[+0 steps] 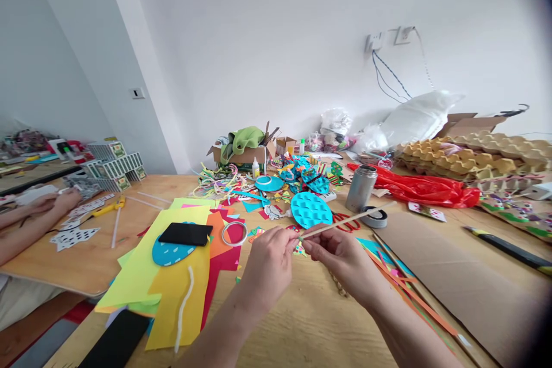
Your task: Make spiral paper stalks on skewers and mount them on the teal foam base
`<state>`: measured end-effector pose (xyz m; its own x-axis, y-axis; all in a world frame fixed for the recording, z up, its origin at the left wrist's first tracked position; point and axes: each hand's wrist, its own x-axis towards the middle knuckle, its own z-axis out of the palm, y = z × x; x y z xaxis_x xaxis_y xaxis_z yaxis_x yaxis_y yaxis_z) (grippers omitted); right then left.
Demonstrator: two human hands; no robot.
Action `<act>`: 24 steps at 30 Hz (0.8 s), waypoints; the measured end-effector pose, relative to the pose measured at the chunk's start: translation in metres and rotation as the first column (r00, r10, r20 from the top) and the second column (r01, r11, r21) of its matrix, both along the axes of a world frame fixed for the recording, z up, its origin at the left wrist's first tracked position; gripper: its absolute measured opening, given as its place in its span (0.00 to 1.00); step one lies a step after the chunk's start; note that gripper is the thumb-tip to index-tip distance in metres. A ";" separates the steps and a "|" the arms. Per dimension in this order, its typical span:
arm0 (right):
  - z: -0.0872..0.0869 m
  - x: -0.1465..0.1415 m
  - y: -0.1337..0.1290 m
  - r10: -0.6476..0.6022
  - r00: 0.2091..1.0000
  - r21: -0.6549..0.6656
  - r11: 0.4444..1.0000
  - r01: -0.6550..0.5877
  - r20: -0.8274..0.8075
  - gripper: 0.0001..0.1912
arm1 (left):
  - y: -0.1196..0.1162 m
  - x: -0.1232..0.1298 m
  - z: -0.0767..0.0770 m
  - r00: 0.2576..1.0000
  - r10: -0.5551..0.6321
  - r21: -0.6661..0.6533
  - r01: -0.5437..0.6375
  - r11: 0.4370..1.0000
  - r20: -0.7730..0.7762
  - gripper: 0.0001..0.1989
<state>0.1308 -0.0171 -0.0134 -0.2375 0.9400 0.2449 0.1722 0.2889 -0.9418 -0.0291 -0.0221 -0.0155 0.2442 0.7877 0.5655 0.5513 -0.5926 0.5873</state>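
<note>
A thin wooden stick slants up to the right in front of me, above the table. At its lower end, my left hand pinches it with thumb and finger, and a small bit of green shows there. My right hand is closed around the same end, its thumb toward the left fingertips. Just beyond the hands lies a blue paper disc with a raised pattern. Red-handled scissors rest behind the stick, close to a roll of grey tape.
Yellow sheets, a black phone and a white pipe cleaner lie left. Rightward are a metal bottle, a cardboard sheet, a utility knife and egg trays. Another person's hands are near playing cards.
</note>
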 end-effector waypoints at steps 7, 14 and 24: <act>0.004 0.002 -0.002 0.035 0.997 0.039 0.999 -0.038 0.062 0.16 | -0.001 -0.003 0.007 0.970 -0.068 -0.414 0.161 0.896 0.231 0.11; 0.014 0.004 -0.011 0.158 0.985 0.043 0.986 -0.161 0.063 0.13 | 0.006 -0.019 0.010 0.689 -0.160 -0.577 0.692 0.433 0.707 0.13; 0.007 0.005 -0.006 0.052 0.993 0.035 0.998 -0.056 0.110 0.14 | -0.003 -0.007 0.014 0.933 -0.089 -0.553 0.282 0.784 0.350 0.11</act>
